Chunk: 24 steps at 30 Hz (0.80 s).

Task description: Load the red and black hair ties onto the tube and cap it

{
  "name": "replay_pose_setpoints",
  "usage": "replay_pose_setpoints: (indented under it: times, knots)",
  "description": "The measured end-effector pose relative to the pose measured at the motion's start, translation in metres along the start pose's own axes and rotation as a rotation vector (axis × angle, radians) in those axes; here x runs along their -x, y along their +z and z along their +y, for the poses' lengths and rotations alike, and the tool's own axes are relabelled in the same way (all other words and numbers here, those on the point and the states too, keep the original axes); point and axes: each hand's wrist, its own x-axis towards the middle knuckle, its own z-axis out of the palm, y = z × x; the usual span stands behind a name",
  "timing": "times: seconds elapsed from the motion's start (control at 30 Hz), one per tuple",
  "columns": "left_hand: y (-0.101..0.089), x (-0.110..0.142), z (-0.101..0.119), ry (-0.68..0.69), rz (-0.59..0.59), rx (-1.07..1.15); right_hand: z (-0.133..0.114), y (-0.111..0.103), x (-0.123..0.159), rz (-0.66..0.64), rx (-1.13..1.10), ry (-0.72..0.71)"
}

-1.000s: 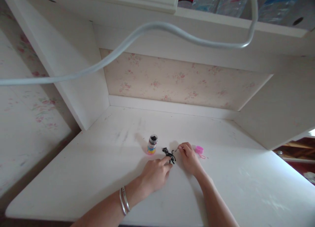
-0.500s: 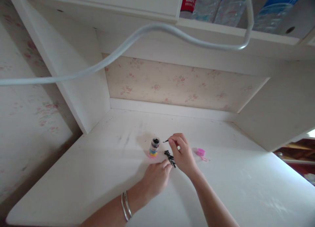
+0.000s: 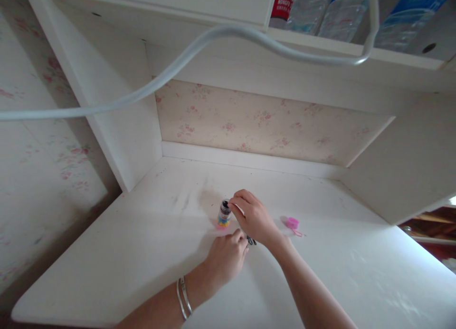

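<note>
A small clear jar (image 3: 224, 215) with coloured bands inside and black ones on top stands on the white desk (image 3: 142, 243). My right hand (image 3: 252, 218) hovers at the jar's open mouth, its fingers pinched together on a small black band. My left hand (image 3: 226, 256), silver bangles on its wrist, rests on the desk just in front, fingertips closed down on a little heap of black bands (image 3: 251, 241), mostly hidden by both hands. The jar's pink lid (image 3: 292, 223) lies to the right.
White side panels wall the desk recess left and right, with flowered wallpaper (image 3: 263, 124) at the back. A shelf above holds water bottles (image 3: 320, 5). A pale cable (image 3: 199, 48) loops across the upper view.
My right hand lifted a black band from the heap and carried it left to the jar's mouth. My left hand stayed on the heap.
</note>
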Motion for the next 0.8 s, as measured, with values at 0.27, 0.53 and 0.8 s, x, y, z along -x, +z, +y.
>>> replay_pose_setpoints:
  times: [0.27, 0.53, 0.8]
  knots:
    - [0.002, 0.000, -0.001, -0.004, -0.016, -0.016, 0.005, -0.004, -0.007, -0.070, -0.052, 0.048]
    - [-0.001, -0.003, 0.001, -0.058, -0.024, -0.009, 0.010, 0.002, -0.005, 0.000, -0.289, 0.172]
    - [0.005, -0.004, -0.003, -0.026, -0.047, -0.067, 0.009, 0.001, -0.006, 0.051, -0.398, 0.207]
